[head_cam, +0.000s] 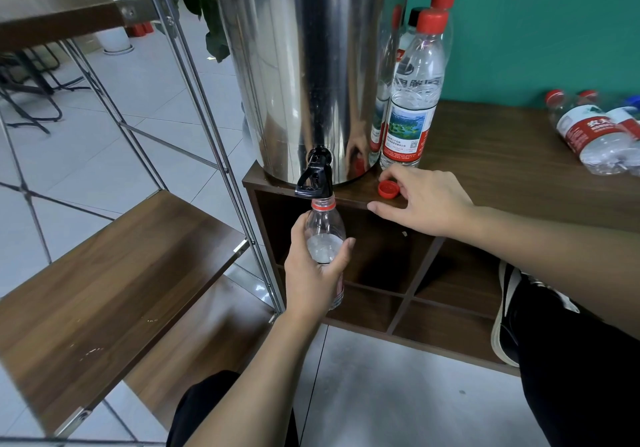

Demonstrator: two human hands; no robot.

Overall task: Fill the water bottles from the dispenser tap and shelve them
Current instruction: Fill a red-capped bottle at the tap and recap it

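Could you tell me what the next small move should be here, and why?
Probably bring the right hand to the black tap and open it: the left hand already holds the uncapped bottle with its mouth under the spout, and the red cap lies on the cabinet top.

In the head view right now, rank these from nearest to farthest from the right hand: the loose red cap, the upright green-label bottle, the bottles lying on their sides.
From the right hand:
1. Loose red cap, on the cabinet top at the fingertips.
2. Upright green-label bottle, just behind, beside the steel dispenser.
3. Bottles lying on their sides, far right.
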